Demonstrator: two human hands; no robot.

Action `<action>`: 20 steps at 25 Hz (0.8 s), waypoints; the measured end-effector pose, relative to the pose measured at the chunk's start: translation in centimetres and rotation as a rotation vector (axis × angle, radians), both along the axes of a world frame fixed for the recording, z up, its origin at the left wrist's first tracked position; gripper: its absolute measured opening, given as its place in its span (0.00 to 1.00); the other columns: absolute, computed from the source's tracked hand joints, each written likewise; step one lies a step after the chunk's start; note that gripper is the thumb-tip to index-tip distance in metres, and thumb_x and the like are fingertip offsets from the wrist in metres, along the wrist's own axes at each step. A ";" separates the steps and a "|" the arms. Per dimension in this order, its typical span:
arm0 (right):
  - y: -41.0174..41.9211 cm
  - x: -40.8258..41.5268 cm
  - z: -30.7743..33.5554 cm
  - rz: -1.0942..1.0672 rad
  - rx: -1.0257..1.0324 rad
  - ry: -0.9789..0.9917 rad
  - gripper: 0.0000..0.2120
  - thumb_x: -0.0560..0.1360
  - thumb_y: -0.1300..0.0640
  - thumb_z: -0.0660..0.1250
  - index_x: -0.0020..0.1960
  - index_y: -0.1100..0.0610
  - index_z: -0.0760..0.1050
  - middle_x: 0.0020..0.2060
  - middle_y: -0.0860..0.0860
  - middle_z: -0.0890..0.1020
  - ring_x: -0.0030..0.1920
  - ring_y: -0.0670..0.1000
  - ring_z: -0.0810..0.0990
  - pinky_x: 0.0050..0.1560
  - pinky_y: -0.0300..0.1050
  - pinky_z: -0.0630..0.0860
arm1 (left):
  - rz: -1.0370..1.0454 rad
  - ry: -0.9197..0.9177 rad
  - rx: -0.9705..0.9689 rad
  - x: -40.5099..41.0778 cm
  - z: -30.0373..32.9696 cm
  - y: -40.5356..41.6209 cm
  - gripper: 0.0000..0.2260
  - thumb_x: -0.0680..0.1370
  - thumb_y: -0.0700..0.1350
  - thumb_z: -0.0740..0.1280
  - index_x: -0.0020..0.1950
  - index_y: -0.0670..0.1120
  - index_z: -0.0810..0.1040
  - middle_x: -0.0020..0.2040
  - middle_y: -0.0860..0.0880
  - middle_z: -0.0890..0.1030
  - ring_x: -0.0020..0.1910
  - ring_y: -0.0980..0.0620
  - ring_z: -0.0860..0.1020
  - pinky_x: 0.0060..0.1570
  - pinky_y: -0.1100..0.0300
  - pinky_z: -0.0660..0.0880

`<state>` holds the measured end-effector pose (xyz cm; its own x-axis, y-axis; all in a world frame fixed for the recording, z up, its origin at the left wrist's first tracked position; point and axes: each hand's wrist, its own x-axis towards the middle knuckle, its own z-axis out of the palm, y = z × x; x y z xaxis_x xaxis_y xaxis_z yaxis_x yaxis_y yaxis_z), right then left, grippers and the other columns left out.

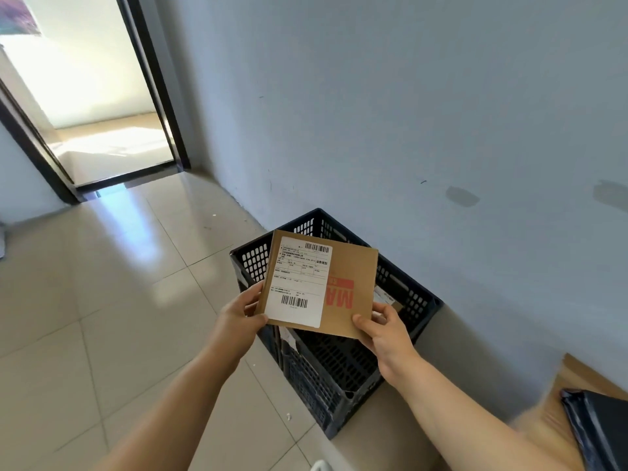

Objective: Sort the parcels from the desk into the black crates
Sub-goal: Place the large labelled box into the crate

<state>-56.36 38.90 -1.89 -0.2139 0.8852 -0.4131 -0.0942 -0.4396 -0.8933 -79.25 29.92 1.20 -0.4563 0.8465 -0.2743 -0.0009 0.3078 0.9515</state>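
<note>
At the near corners of a flat brown cardboard parcel (343,266), both hands hold it by pinch. The left hand (238,317) has its thumb on the top face at the lower left corner, against the edge of the white shipping label (299,283), with the fingers curled beneath the parcel. The right hand (384,331) pinches the lower right corner, thumb on top and fingers underneath. Both forearms are bare and reach forward from the lower edge of the view.

The parcel is held roughly level, tilted slightly, above the open top of a black crate (326,365). The label carries two barcodes and printed text too small to read; red lettering shows on the cardboard beside it.

The crate has perforated walls and stands on the pale tiled floor (102,317), close to the grey wall (407,113). Inside it, under the held parcel, part of another labelled item (385,296) shows at the right; its kind cannot be determined.

At lower right, a wooden desk corner (577,379) bears a dark plastic bag (598,426). At upper left, a dark-framed doorway (102,96) opens onto a bright room.
</note>
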 end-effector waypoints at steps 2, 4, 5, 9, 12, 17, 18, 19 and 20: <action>3.5 -0.6 -0.9 -0.033 -0.029 -0.018 0.15 0.73 0.65 0.71 0.57 0.56 0.72 0.53 0.54 0.82 0.51 0.52 0.83 0.45 0.40 0.79 | -0.025 -0.025 -0.027 -1.0 -0.7 4.3 0.28 0.74 0.28 0.63 0.61 0.60 0.76 0.49 0.59 0.82 0.51 0.60 0.77 0.35 0.70 0.76; 6.3 -1.1 -1.5 -0.049 -0.046 -0.043 0.15 0.73 0.64 0.71 0.57 0.55 0.72 0.53 0.53 0.82 0.50 0.51 0.83 0.47 0.40 0.79 | -0.055 -0.043 -0.059 -1.8 -1.3 7.9 0.28 0.74 0.28 0.64 0.59 0.61 0.77 0.49 0.58 0.83 0.52 0.60 0.78 0.38 0.68 0.76; 7.4 -1.3 -1.8 -0.055 -0.061 -0.056 0.15 0.73 0.64 0.71 0.57 0.54 0.72 0.52 0.53 0.82 0.50 0.51 0.83 0.47 0.40 0.79 | -0.062 -0.046 -0.073 -2.0 -1.7 9.4 0.27 0.74 0.28 0.64 0.59 0.61 0.77 0.49 0.59 0.83 0.53 0.59 0.78 0.38 0.69 0.75; 10.4 -1.7 -3.0 -0.097 -0.121 -0.108 0.14 0.75 0.62 0.70 0.57 0.52 0.71 0.52 0.50 0.80 0.52 0.49 0.81 0.50 0.43 0.78 | -0.124 -0.045 -0.124 -2.9 -3.0 14.8 0.26 0.74 0.29 0.65 0.59 0.59 0.78 0.48 0.61 0.83 0.51 0.61 0.78 0.36 0.71 0.76; 12.8 -1.5 -4.2 -0.176 -0.172 -0.174 0.13 0.76 0.61 0.68 0.58 0.51 0.71 0.53 0.50 0.80 0.53 0.50 0.80 0.56 0.50 0.77 | -0.236 0.023 -0.165 -3.1 -4.3 20.4 0.23 0.75 0.35 0.68 0.64 0.57 0.76 0.50 0.58 0.83 0.52 0.59 0.79 0.48 0.64 0.75; 16.3 -1.1 -6.3 -0.425 -0.285 -0.242 0.13 0.77 0.61 0.67 0.59 0.51 0.72 0.53 0.50 0.79 0.53 0.49 0.79 0.54 0.51 0.78 | -0.581 0.193 -0.243 -2.6 -7.2 29.6 0.22 0.77 0.37 0.65 0.69 0.53 0.72 0.44 0.57 0.82 0.42 0.63 0.80 0.38 0.66 0.74; 17.0 -1.4 -7.0 -0.475 -0.315 -0.245 0.13 0.77 0.62 0.67 0.59 0.51 0.72 0.53 0.50 0.79 0.53 0.50 0.79 0.52 0.50 0.79 | -0.659 0.245 -0.252 -2.8 -8.1 31.3 0.22 0.77 0.38 0.65 0.70 0.53 0.71 0.46 0.57 0.82 0.44 0.62 0.80 0.40 0.63 0.75; 17.6 -1.9 -7.7 -0.523 -0.355 -0.243 0.14 0.77 0.63 0.67 0.59 0.51 0.71 0.53 0.51 0.79 0.52 0.50 0.79 0.50 0.49 0.80 | -0.733 0.308 -0.256 -3.2 -9.0 33.0 0.22 0.78 0.39 0.64 0.70 0.53 0.70 0.49 0.57 0.81 0.47 0.61 0.79 0.42 0.63 0.75; 18.1 -2.4 -8.6 -0.568 -0.400 -0.238 0.14 0.77 0.64 0.66 0.59 0.51 0.71 0.53 0.51 0.79 0.52 0.51 0.79 0.48 0.48 0.80 | -0.798 0.371 -0.262 -3.5 -9.9 34.5 0.22 0.78 0.41 0.64 0.71 0.54 0.69 0.53 0.56 0.80 0.50 0.60 0.78 0.45 0.63 0.75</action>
<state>-58.73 57.02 -10.53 0.3687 0.6045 -0.7061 -0.2276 -0.6778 -0.6991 -82.74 64.39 -8.72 0.1397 0.8798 -0.4544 0.5963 0.2916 0.7479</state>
